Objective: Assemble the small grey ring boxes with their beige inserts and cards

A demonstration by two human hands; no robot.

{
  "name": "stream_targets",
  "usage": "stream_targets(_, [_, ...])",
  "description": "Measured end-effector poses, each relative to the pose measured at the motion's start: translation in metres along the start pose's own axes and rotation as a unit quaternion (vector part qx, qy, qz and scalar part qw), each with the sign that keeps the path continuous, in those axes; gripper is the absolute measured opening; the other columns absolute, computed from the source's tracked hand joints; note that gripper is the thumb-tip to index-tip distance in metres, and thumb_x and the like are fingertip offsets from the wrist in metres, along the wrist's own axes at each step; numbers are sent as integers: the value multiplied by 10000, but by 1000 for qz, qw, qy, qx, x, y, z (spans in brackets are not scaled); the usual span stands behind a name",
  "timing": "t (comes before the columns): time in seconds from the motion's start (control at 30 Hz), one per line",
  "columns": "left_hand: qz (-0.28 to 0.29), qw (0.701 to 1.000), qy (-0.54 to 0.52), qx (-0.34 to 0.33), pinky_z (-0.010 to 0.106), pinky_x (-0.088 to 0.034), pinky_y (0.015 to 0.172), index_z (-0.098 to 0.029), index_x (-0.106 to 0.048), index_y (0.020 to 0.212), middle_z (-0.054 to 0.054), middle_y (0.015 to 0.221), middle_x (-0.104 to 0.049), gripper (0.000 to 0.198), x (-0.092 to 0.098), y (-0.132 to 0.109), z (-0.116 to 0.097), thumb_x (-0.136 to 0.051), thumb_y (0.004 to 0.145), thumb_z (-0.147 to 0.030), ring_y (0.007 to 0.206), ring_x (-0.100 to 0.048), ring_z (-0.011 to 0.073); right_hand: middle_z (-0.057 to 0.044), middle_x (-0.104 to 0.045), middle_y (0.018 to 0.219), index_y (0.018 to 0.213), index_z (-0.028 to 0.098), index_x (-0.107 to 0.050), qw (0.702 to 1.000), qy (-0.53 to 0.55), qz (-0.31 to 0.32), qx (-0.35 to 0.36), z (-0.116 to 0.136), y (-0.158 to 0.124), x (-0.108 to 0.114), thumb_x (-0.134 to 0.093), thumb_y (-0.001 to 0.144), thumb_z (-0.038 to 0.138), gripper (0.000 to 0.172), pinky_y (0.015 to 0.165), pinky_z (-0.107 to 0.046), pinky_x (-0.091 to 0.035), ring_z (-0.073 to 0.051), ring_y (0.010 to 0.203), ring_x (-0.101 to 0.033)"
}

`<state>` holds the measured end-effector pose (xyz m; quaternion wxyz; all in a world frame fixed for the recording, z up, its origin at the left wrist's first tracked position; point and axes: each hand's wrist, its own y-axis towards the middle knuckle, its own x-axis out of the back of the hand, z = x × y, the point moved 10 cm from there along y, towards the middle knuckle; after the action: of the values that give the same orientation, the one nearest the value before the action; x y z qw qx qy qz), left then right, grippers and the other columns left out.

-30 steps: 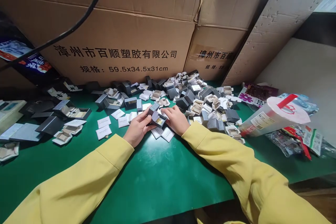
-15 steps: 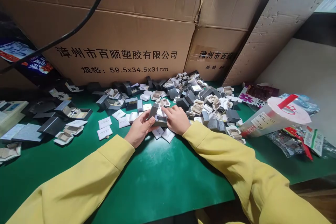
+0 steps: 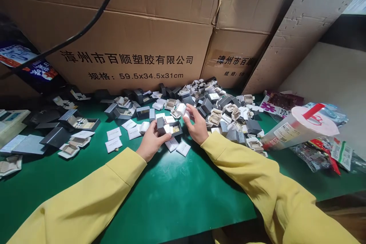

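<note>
My left hand (image 3: 150, 142) is closed around a small dark grey jewellery box (image 3: 176, 131), whose lid stands raised. Something yellowish shows inside the box's tray. Just right of it, my right hand (image 3: 198, 126) pinches a small white box insert (image 3: 180, 109) between thumb and fingers. White printed cards (image 3: 183, 148) lie on the table just below the box, and more printed cards (image 3: 113, 133) are spread to its left. Behind my right hand rises a pile of grey boxes (image 3: 206, 105) mixed with white inserts.
Open grey boxes (image 3: 77, 120) sit on the left of the green table (image 3: 177, 194). A lidded drink cup (image 3: 288, 131) leans on the right beside snack packets (image 3: 328, 152). Large cardboard cartons (image 3: 137, 38) stand along the back, with a black cable (image 3: 85, 28) hanging in front.
My right hand has moved up and right, away from the box, with a white insert in its fingers. The box has turned in my left hand, so its inside shows more.
</note>
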<state>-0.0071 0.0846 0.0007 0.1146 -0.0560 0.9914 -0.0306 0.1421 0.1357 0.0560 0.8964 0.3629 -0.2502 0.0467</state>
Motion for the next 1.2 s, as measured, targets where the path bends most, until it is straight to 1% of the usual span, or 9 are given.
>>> stream_targets(0.1, [-4, 997, 67, -41, 400, -418, 928, -197, -498, 1081, 78, 1109, -590, 562, 0, 0, -7, -739, 573, -218, 1028, -560, 234, -113, -501, 1237, 1292, 190, -348, 998, 32, 23, 48, 19, -6, -4, -365, 901, 370, 430, 948, -355, -430, -196, 1129, -500])
stream_targets(0.23, [3, 992, 107, -66, 356, -432, 887, -213, -498, 1111, 69, 1088, -599, 562, -2, 0, -12, -724, 596, -223, 1015, -558, 235, -103, -509, 1231, 1275, 200, -364, 988, 29, 89, 119, 44, -16, -17, -358, 904, 386, 415, 967, -348, -414, -188, 1161, -476])
stream_targets(0.3, [4, 991, 111, -73, 350, -433, 880, -213, -489, 1137, 69, 1093, -597, 584, -1, 1, -12, -721, 601, -220, 1022, -552, 236, -103, -509, 1232, 1288, 191, -354, 982, 28, 130, 132, 48, -19, -27, -384, 896, 385, 439, 952, -329, -425, -180, 1148, -486])
stream_targets(0.4, [2, 990, 115, -77, 354, -429, 886, -208, -483, 1164, 73, 1101, -593, 603, 1, 2, -12, -716, 607, -218, 1029, -545, 237, -96, -504, 1244, 1308, 190, -344, 978, 28, 173, 116, 44, -21, -37, -422, 882, 370, 469, 938, -310, -435, -171, 1130, -500])
stream_targets(0.57, [20, 988, 131, -80, 355, -427, 892, -210, -493, 1176, 77, 1109, -594, 604, -3, 1, -12, -719, 617, -253, 1031, -546, 242, -80, -506, 1257, 1308, 202, -360, 982, 42, 162, 83, 31, -17, -38, -472, 861, 321, 476, 958, -321, -425, -171, 1137, -498])
stream_targets(0.73, [40, 986, 146, -75, 379, -416, 917, -193, -455, 1220, 98, 1133, -583, 632, -6, 1, -9, -706, 645, -277, 1044, -544, 251, -69, -480, 1289, 1315, 228, -350, 981, 93, 159, 53, 19, -17, -40, -517, 838, 310, 511, 968, -319, -426, -159, 1113, -517])
stream_targets(0.9, [38, 990, 117, -73, 404, -421, 922, -169, -427, 1235, 113, 1194, -548, 641, -3, 3, -9, -684, 671, -333, 1086, -523, 259, -62, -542, 1180, 1348, 253, -295, 971, 160, 175, 15, 14, -16, -44, -566, 806, 349, 613, 951, -314, -442, -156, 1077, -541])
stream_targets(1.03, [39, 990, 118, -70, 409, -423, 923, -164, -432, 1229, 118, 1214, -540, 642, -3, 4, -9, -684, 671, -357, 1097, -519, 265, -52, -555, 1163, 1325, 260, -335, 970, 157, 186, 24, 19, -17, -44, -603, 778, 343, 615, 937, -321, -449, -160, 1034, -561])
stream_targets(1.2, [41, 989, 110, -85, 408, -407, 948, -165, -433, 1229, 119, 1228, -532, 642, -5, 4, -10, -691, 670, -345, 1117, -508, 264, -56, -546, 1197, 1253, 245, -434, 978, 126, 160, 48, 25, -15, -35, -636, 750, 318, 547, 917, -319, -449, -165, 993, -570])
